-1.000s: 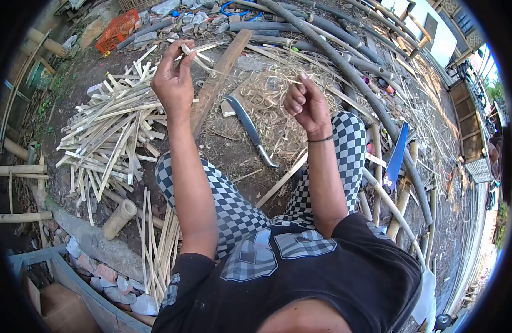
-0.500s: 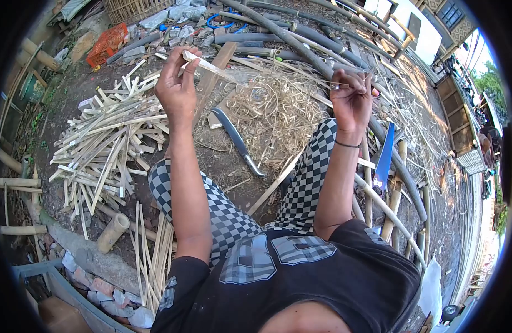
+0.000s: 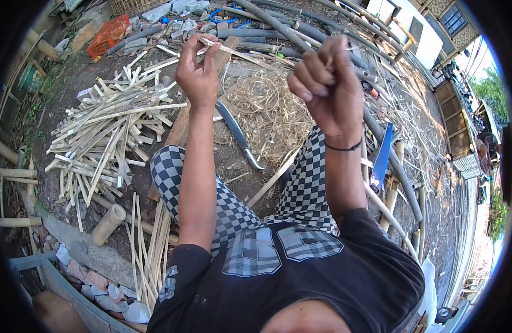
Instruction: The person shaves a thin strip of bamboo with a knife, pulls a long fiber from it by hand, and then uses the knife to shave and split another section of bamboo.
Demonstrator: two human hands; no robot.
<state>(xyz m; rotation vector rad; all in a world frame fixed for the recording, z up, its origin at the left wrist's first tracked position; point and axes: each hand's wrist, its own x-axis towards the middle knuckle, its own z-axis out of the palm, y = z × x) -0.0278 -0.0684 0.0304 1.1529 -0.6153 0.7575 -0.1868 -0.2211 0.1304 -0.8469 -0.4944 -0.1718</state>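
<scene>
Open-air yard with a bare earth ground (image 3: 73, 83), edged at lower left by a concrete kerb (image 3: 92, 250). At upper right, a patterned wall (image 3: 468, 40) holds a barred window (image 3: 453, 21); green trees (image 3: 492, 94) rise beyond. Daylight, with sunlit patches across the right side.

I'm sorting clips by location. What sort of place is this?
Likely an outdoor yard where bamboo is worked. A heap of split strips, a tangle of curly shavings and long poles lying about all suggest it.
</scene>
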